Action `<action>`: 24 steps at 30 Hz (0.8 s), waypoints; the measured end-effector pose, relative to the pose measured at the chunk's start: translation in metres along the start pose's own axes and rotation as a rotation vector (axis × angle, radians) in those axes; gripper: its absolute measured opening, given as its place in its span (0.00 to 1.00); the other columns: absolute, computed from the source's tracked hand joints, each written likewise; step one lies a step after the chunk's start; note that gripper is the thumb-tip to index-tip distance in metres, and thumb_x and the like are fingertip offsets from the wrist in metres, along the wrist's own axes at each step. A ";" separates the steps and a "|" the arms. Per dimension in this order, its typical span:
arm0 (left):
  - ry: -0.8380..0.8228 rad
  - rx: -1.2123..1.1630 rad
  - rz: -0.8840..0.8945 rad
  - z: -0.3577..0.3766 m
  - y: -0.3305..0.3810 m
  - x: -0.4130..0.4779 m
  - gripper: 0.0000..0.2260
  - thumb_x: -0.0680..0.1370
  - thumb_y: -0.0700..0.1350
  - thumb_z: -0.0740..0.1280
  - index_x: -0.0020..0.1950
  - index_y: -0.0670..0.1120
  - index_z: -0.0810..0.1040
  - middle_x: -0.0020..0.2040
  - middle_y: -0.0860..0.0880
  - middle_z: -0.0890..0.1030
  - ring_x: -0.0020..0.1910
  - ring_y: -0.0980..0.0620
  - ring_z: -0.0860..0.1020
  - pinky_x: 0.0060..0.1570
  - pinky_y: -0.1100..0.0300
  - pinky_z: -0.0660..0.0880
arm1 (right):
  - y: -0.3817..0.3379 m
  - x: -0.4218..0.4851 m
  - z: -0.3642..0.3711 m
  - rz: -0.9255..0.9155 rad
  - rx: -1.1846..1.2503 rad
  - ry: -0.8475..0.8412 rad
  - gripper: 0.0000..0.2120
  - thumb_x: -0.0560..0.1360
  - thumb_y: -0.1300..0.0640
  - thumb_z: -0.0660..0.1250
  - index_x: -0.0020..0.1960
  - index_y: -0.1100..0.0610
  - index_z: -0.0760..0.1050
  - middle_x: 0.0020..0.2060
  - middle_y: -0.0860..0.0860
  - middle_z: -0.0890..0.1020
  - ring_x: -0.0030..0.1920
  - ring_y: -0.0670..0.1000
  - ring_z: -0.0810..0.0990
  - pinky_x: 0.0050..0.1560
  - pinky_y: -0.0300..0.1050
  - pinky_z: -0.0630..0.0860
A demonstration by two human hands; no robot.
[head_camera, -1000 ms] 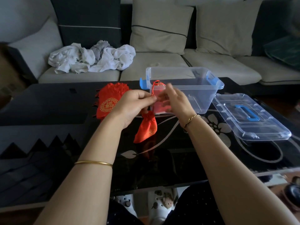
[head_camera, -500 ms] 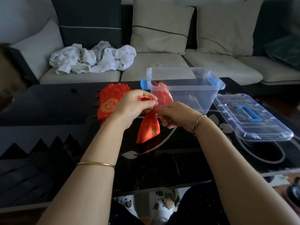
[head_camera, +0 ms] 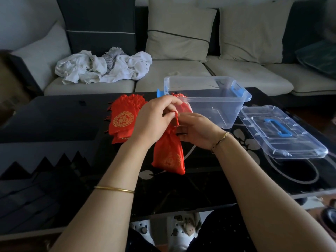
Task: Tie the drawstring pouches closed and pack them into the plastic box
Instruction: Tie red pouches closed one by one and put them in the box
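A red drawstring pouch (head_camera: 170,154) with gold print hangs just above the black table, its neck gathered. My left hand (head_camera: 154,120) pinches the red cord (head_camera: 176,118) at the top of it. My right hand (head_camera: 197,130) holds the neck and cord from the right side. A pile of flat red pouches (head_camera: 123,118) lies on the table to the left, behind my left hand. The clear plastic box (head_camera: 218,110) with blue latches stands behind my hands, and one red pouch (head_camera: 183,104) lies in its left end.
The box's clear lid (head_camera: 280,131) with a blue handle lies flat to the right of the box. The black glass table (head_camera: 54,128) has a white flower pattern. Behind it stands a sofa (head_camera: 236,73) with cushions and crumpled white cloths (head_camera: 103,67).
The pouch has sunk lower toward the table. My right hand came down from near the box to the pouch's neck, and both hands now work the cord close together.
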State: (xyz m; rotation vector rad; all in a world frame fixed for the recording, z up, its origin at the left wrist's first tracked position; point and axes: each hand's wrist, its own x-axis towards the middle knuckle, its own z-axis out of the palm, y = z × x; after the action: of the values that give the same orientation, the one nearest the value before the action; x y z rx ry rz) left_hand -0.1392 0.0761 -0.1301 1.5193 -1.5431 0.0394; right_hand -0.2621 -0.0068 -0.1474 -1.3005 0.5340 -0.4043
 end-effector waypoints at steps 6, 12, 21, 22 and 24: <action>0.006 -0.051 -0.091 -0.004 -0.002 -0.001 0.07 0.73 0.36 0.70 0.49 0.45 0.83 0.39 0.58 0.78 0.38 0.67 0.76 0.41 0.76 0.71 | -0.001 0.002 -0.002 -0.041 -0.018 0.100 0.12 0.81 0.55 0.54 0.54 0.61 0.73 0.42 0.54 0.79 0.40 0.52 0.79 0.39 0.42 0.74; -0.027 0.054 -0.258 -0.014 -0.014 -0.003 0.08 0.79 0.42 0.62 0.47 0.41 0.80 0.44 0.49 0.83 0.43 0.55 0.79 0.46 0.61 0.75 | -0.003 -0.003 -0.011 -0.072 -0.228 0.283 0.14 0.81 0.56 0.55 0.38 0.58 0.71 0.36 0.53 0.79 0.39 0.50 0.80 0.36 0.40 0.74; 0.061 -0.677 -0.680 -0.004 -0.006 0.001 0.13 0.78 0.38 0.57 0.34 0.46 0.67 0.34 0.50 0.82 0.40 0.50 0.82 0.39 0.59 0.73 | 0.010 0.005 -0.017 0.097 -0.540 0.539 0.14 0.77 0.63 0.56 0.33 0.61 0.69 0.30 0.54 0.74 0.29 0.47 0.77 0.26 0.36 0.72; 0.031 -0.654 -0.675 -0.004 -0.006 0.000 0.13 0.79 0.40 0.58 0.34 0.46 0.69 0.32 0.51 0.81 0.38 0.51 0.81 0.37 0.61 0.71 | 0.008 0.004 -0.017 0.057 -0.492 0.546 0.15 0.78 0.61 0.57 0.33 0.60 0.70 0.30 0.54 0.75 0.29 0.47 0.77 0.28 0.36 0.72; -0.081 -0.524 -0.645 -0.006 -0.007 -0.001 0.11 0.79 0.44 0.61 0.38 0.47 0.75 0.34 0.52 0.80 0.35 0.53 0.80 0.36 0.60 0.68 | 0.002 0.002 -0.014 -0.044 -0.387 0.541 0.16 0.79 0.58 0.57 0.34 0.59 0.71 0.30 0.54 0.75 0.30 0.48 0.76 0.29 0.37 0.72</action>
State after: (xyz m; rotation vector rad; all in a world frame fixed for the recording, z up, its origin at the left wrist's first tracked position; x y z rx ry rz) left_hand -0.1303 0.0790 -0.1312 1.5163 -0.9492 -0.7447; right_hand -0.2690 -0.0188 -0.1521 -1.5781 1.0784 -0.7226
